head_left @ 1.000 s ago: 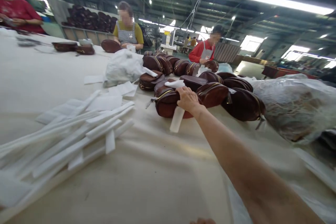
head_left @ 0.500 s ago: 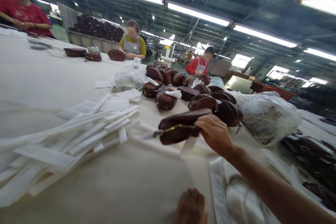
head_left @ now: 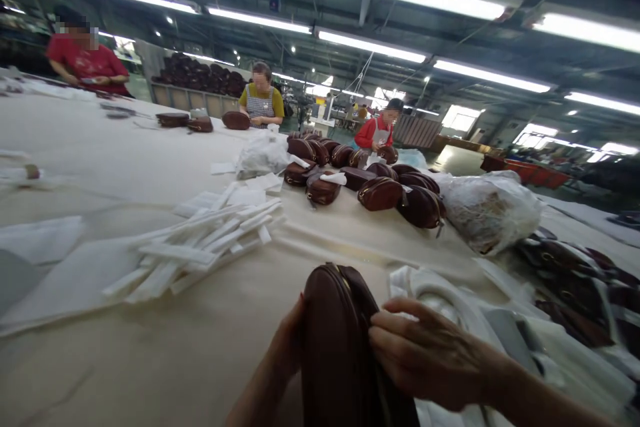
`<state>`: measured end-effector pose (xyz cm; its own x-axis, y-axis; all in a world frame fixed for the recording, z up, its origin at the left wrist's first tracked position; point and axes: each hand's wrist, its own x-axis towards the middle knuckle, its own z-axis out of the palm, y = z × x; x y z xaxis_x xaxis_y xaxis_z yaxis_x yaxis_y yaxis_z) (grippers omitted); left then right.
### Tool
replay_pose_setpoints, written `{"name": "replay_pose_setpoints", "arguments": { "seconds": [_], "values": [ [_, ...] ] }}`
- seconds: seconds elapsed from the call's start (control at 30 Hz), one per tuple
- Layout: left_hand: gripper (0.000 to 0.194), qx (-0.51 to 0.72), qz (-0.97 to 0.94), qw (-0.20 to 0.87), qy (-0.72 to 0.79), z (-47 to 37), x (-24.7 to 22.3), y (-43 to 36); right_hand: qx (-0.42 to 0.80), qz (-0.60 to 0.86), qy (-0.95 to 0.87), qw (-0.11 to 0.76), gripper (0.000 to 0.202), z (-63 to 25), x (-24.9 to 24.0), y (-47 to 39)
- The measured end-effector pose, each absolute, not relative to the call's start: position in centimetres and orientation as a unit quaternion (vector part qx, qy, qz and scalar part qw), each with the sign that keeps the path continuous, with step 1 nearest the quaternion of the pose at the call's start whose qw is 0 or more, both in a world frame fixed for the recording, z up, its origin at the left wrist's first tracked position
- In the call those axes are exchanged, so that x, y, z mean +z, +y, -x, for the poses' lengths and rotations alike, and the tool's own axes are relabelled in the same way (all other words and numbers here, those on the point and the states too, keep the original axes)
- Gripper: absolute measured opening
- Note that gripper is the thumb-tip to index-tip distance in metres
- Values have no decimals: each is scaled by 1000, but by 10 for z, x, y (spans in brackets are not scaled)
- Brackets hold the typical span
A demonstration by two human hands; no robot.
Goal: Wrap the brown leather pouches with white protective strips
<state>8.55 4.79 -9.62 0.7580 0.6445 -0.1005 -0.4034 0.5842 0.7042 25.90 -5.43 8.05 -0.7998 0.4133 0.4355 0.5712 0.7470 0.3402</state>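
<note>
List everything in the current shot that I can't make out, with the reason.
Nearest brown bag, lower end: head view, cut off by bottom edge.
Left hand, fingertips: head view, hidden by that bag.
Plastic sack, contents: head view, blurred by cloudy film.
Far-left person, held item: head view, too small.

Strips (head_left: 210, 243) left of the clustered bags (head_left: 379, 195), plastic sack (head_left: 493, 213) right.
</note>
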Motion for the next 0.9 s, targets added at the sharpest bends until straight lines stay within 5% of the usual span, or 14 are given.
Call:
{"name": "replay_pose_setpoints", "arguments": {
  "seconds": [0.2,0.33,0.47,0.63,0.77,0.9],
  "values": [
    [57,433,-345,775,306,-6,-86,15,-223,237,-936,133,17,-257,35,-53],
    [56,378,-487,675,405,45,-77,-2,-112,335,-925,140,29,-246,32,-61],
    [51,387,-717,381,438,68,-54,-9,-21,428,-882,195,35,-220,36,-80],
    [39,313,-931,55,181,29,-9,-12,-92,511,-817,251,37,-190,12,-107],
    [15,244,-959,11,143,-1,4,-11,-158,560,-765,277,29,-179,-14,-116],
    [19,218,-956,-2,195,-4,2,-8,-150,592,-721,327,32,-175,-22,-114]
  ]
}}
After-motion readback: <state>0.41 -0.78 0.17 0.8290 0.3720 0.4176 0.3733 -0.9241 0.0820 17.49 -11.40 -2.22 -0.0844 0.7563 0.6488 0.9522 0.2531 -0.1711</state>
